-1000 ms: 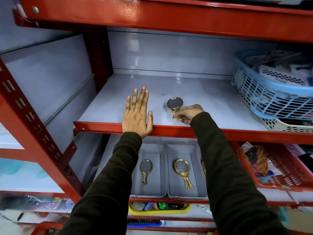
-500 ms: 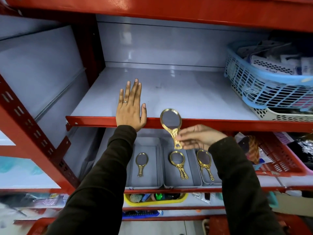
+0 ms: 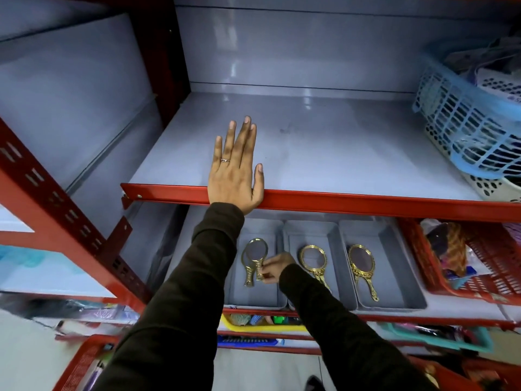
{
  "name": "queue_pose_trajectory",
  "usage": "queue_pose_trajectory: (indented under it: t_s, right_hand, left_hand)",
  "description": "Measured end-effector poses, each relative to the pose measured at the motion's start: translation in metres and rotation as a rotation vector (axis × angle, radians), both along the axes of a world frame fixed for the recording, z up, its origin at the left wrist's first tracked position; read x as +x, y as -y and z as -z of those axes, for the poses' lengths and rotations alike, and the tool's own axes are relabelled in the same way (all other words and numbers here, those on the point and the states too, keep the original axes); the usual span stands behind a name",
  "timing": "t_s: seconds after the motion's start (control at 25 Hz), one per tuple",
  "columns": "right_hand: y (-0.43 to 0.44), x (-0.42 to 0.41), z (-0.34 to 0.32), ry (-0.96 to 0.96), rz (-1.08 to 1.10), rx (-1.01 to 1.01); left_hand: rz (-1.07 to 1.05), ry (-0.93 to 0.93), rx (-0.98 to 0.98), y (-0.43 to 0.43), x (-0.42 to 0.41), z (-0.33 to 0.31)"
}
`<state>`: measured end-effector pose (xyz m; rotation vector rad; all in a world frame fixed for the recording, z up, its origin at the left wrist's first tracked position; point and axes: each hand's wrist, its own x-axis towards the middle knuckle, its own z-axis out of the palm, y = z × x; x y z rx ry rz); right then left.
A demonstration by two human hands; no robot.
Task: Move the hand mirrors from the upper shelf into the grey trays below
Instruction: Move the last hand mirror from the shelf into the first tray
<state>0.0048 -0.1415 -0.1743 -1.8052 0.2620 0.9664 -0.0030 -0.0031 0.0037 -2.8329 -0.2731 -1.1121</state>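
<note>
Right hand (image 3: 275, 268) pinches a gold hand mirror's handle inside the left grey tray; left hand (image 3: 236, 176) lies flat and spread on the upper shelf (image 3: 338, 153).

Upper shelf holds only a blue mesh basket (image 3: 465, 131) stacked on a white one at its right end, both cut off by the frame edge, their contents hard to make out. Below, three grey trays sit side by side: the left tray (image 3: 253, 294) holds two overlapping mirrors (image 3: 253, 256), which one the fingers grip is unclear; the middle tray (image 3: 307, 232) holds one mirror (image 3: 313, 261), its handle hidden by the sleeve; the right tray (image 3: 394, 277) holds one mirror (image 3: 362, 263). All lie lengthwise, glass toward the back, handles toward the front.
</note>
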Motion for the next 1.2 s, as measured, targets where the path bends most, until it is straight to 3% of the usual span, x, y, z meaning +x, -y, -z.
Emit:
queue_pose_trajectory:
  t_s: [0.24, 0.36, 0.6, 0.96, 1.12, 1.2]
  right_hand:
    - [-0.031, 0.026, 0.080, 0.149, -0.030, -0.307]
    - [-0.029, 0.011, 0.050, 0.260, -0.098, -0.447]
    - [-0.021, 0.008, 0.043, 0.313, -0.184, -0.404]
    - [0.033, -0.007, -0.005, 0.361, 0.095, -0.110]
    - [0.066, -0.013, -0.025, 0.280, 0.234, 0.011]
    - [0.085, -0.013, -0.018, 0.375, 0.314, -0.020]
  left_hand:
    - [0.005, 0.011, 0.000, -0.001, 0.001, 0.001]
    - [0.018, 0.020, -0.002, -0.001, 0.001, 0.000]
    - [0.019, -0.001, -0.002, -0.001, 0.001, 0.002]
    - [0.019, -0.101, -0.028, 0.003, -0.007, -0.003]
    - [0.006, -0.119, -0.099, 0.021, -0.027, 0.001]
    - [0.094, -0.101, -0.144, 0.040, -0.044, 0.016]
